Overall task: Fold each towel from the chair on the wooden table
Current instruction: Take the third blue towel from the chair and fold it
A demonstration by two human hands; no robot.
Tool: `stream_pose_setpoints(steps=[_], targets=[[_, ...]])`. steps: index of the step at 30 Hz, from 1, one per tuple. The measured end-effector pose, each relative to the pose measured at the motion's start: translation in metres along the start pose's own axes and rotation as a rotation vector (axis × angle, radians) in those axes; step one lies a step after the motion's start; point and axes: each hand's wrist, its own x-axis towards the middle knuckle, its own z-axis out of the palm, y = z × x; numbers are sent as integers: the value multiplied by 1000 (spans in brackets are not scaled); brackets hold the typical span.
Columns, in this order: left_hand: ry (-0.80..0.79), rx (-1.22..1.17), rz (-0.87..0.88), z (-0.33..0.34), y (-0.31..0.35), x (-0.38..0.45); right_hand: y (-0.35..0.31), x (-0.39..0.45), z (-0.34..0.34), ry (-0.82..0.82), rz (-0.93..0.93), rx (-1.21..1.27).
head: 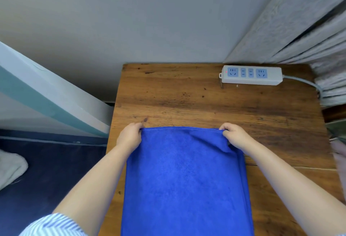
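Note:
A bright blue towel (185,179) lies lengthwise on the wooden table (206,100), running from mid-table down past the bottom of the frame. My left hand (131,135) pinches its far left corner. My right hand (235,135) pinches the far right corner, where the cloth is lifted and creased into a small fold. A second layer of towel edge shows along the right side. The chair is out of view.
A white power strip (250,75) with blue sockets lies at the table's far right, its grey cable trailing off the right edge. A grey wall stands behind, curtains (309,29) hang at the right, and a white cloth (11,168) lies on the dark floor at left.

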Motion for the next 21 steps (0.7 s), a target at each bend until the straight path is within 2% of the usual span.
stream_pose_setpoints(steps=[2, 4, 7, 13, 15, 19, 21], targets=[[31, 20, -14, 2, 0, 2, 1, 2, -3, 118, 22, -43], [58, 74, -15, 3, 1, 3, 1, 1, -6, 254, 18, -191], [53, 125, -19, 1, -4, 3, 5, -1, -9, 352, -26, -435], [-99, 145, 176, -2, -18, -2, 10, -2, -6, 345, 2, -614], [-132, 158, 190, -1, -17, -4, 10, -4, -3, 332, -7, -635], [-153, 272, 205, -5, -11, -2, 5, -4, -6, 309, -19, -738], [-196, 402, 239, -6, -5, -2, 0, -5, -8, 254, -3, -795]])
